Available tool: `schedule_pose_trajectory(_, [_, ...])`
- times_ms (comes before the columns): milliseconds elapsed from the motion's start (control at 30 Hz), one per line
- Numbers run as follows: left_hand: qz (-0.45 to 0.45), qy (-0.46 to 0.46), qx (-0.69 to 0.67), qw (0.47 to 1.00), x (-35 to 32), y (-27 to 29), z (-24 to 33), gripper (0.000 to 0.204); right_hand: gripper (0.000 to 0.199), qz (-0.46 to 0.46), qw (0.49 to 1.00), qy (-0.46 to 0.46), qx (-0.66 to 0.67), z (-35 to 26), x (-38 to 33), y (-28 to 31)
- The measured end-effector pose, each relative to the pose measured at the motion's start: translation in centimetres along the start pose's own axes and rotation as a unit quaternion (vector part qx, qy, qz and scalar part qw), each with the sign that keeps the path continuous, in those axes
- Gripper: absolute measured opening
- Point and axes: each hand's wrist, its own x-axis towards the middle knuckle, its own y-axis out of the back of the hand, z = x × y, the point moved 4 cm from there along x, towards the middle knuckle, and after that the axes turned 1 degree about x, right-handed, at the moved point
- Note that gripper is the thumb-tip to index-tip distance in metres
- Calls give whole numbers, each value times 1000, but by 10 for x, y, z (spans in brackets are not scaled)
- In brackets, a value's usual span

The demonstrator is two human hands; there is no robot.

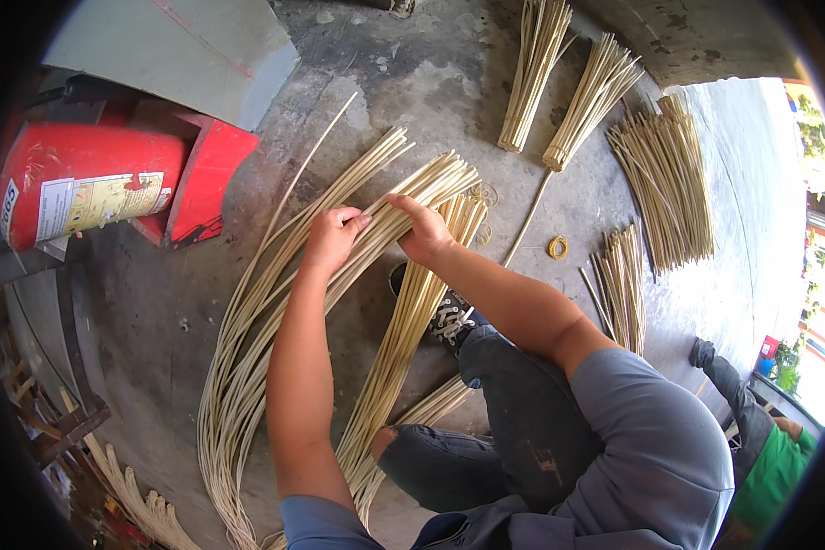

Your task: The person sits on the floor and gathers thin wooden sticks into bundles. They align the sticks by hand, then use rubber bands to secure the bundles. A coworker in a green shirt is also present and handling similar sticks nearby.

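Observation:
A long bundle of pale rattan canes (357, 266) runs up from the lower left between my arms and fans out at its far ends. My left hand (333, 240) pinches some canes at the bundle's left side, fingers bent and pressed together. On the other side, my right hand (423, 231) is wrapped round the bundle just below its ends, thumb on top. Several canes lie apart to the left, one sticking out farthest. Beneath the right forearm lies a second cane bundle (396, 335), next to my shoe (451, 319).
Tied cane bundles (591, 101) lie at the far right, with a wide bundle (665, 188) and a shorter one (621, 284) nearer. A yellow ring (558, 247) rests on the concrete. At left are a fire extinguisher (92, 183) and red stand (213, 179). Another person (779, 467) is at lower right.

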Motion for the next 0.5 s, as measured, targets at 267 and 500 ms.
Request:
schedule_pose_trajectory(267, [2,6,-10,1000,5,-4,-15,31,27,80,997,15,-18,4,2,-3])
schedule_pose_trajectory(500, [70,38,-85,993,11,9,-22,31,25,94,995,1,-36,4,0,-4])
